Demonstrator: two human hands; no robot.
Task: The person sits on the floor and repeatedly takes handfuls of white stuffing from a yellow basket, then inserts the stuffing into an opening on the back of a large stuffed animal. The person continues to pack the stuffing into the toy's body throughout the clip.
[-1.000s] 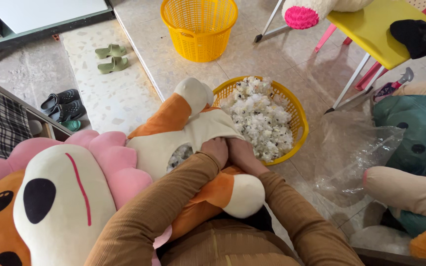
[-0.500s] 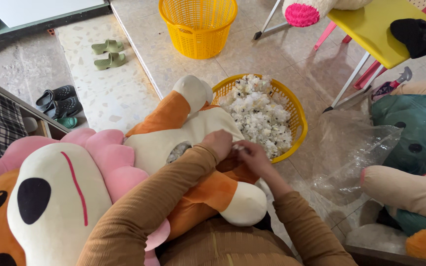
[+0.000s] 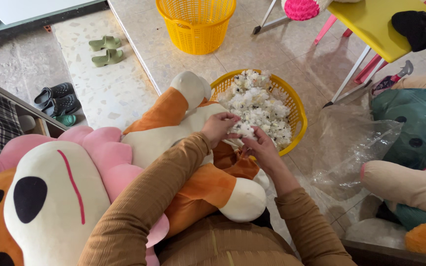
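Plush toy (image 3: 173,133): lying across the lap, under both hands.
Left hand (image 3: 218,128): pressing the toy's body, fingers curled.
Right hand (image 3: 260,148): pinching a stuffing tuft (image 3: 245,129).
Basket (image 3: 297,106): yellow, round, holding stuffing, just beyond the hands.
Bag (image 3: 356,148): clear plastic, lying right of the basket.

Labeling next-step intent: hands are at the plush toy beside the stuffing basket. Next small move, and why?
Probably push the white stuffing pinched in the right hand into the plush lion. The left hand presses on the toy's body right beside the clump, and the yellow basket of stuffing lies just behind.

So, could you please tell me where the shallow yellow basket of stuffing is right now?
In the head view, the shallow yellow basket sits on the floor at centre, just beyond both hands, touching the lion plush toy, below the tall yellow basket.
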